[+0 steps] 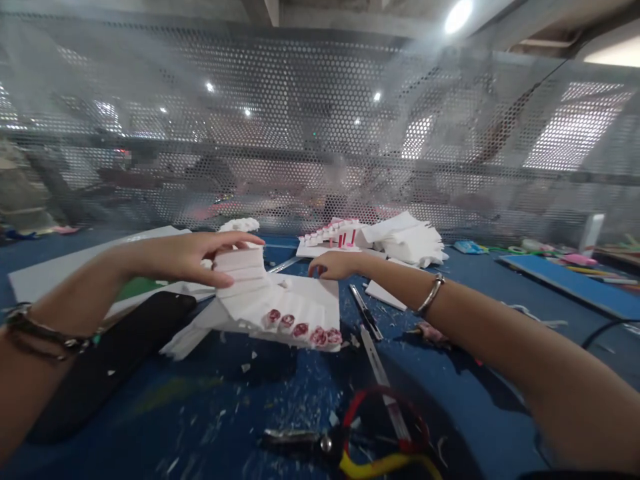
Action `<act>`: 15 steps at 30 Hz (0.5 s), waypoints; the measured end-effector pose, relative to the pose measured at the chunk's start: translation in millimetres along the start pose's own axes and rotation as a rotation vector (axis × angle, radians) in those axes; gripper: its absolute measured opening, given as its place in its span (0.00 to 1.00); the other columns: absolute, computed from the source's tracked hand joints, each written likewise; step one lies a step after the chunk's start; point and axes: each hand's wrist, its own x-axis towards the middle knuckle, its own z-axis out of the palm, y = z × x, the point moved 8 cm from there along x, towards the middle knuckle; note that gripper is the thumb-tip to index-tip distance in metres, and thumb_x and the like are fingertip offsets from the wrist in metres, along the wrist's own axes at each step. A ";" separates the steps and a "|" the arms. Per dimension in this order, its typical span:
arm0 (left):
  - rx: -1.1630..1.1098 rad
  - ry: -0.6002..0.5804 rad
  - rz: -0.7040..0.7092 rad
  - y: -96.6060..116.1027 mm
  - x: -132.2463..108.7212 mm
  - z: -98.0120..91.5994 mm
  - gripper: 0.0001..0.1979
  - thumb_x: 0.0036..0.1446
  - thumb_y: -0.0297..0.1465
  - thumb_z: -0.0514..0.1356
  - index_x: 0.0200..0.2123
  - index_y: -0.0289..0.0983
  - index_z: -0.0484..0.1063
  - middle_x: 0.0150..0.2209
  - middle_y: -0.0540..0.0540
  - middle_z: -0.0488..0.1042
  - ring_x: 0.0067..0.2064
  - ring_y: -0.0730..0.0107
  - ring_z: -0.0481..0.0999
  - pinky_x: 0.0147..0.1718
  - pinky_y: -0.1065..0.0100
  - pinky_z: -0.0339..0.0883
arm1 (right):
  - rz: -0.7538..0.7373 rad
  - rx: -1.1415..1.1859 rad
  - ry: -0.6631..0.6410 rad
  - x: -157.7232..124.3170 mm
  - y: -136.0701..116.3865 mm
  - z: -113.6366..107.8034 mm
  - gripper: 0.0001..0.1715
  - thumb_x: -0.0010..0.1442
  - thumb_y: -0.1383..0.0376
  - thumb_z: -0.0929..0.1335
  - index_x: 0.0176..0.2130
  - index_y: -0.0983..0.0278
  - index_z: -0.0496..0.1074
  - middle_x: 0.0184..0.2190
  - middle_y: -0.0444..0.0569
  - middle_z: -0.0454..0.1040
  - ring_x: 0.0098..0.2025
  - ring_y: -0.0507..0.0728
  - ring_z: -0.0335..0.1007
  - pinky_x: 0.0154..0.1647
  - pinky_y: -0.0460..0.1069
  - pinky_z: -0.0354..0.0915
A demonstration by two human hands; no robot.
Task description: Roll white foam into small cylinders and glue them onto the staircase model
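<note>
Two bare hands, one stair model [295, 300], five dark red rosettes [301, 330], one cutter [366, 312] and one pair of scissors [340, 443]: so we count near the front. We see the left hand [200, 257] pinching the upper end of the model, its thumb on the near side and its fingers over the top. The right hand [335, 265] is at the far right corner, fingers bent down; the tips look small and blurred, so we cannot tell whether they pinch something.

The model is between both hands. It is white, its steps turning down from the left hand, with the rosettes in a row along the near right edge.

For edges, we find the cutter just nearer than the right hand, and a steel ruler [377, 363] running from there to the scissors. A black flat object [125, 353] lies beside the left forearm. Nearer than both hands, between model and scissors, the blue table [240, 400] shows with white scraps scattered on it.
</note>
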 end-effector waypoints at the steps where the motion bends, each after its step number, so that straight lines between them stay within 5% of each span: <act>1: 0.006 -0.049 -0.015 -2.3 -0.3 3.4 0.30 0.46 0.36 0.59 0.54 0.41 0.58 0.55 0.44 0.61 0.49 0.56 0.64 0.42 0.69 0.59 | -0.019 0.021 0.047 -2.7 -3.1 -4.7 0.17 0.58 0.62 0.62 0.47 0.66 0.63 0.45 0.51 0.66 0.42 0.55 0.66 0.40 0.55 0.65; 5: 0.030 -0.111 -0.026 0.5 3.9 12.4 0.33 0.46 0.35 0.58 0.56 0.40 0.53 0.58 0.43 0.56 0.52 0.55 0.61 0.46 0.67 0.56 | -0.133 0.101 0.214 -15.6 -26.3 -18.2 0.16 0.60 0.65 0.60 0.48 0.66 0.62 0.43 0.50 0.67 0.42 0.52 0.66 0.42 0.51 0.64; 10: 0.029 -0.120 -0.012 2.5 9.8 21.1 0.32 0.47 0.35 0.56 0.57 0.40 0.52 0.58 0.43 0.57 0.54 0.57 0.60 0.45 0.69 0.58 | -0.246 0.123 0.226 -14.1 -57.0 -6.2 0.18 0.55 0.73 0.63 0.47 0.65 0.65 0.47 0.52 0.64 0.42 0.51 0.65 0.43 0.48 0.63; 15: -0.012 -0.126 -0.050 -1.5 10.2 23.4 0.32 0.48 0.34 0.56 0.57 0.41 0.50 0.57 0.43 0.57 0.54 0.56 0.60 0.46 0.66 0.58 | -0.227 0.147 0.204 2.9 -60.9 4.4 0.16 0.58 0.63 0.62 0.46 0.66 0.64 0.45 0.50 0.66 0.42 0.55 0.66 0.41 0.55 0.65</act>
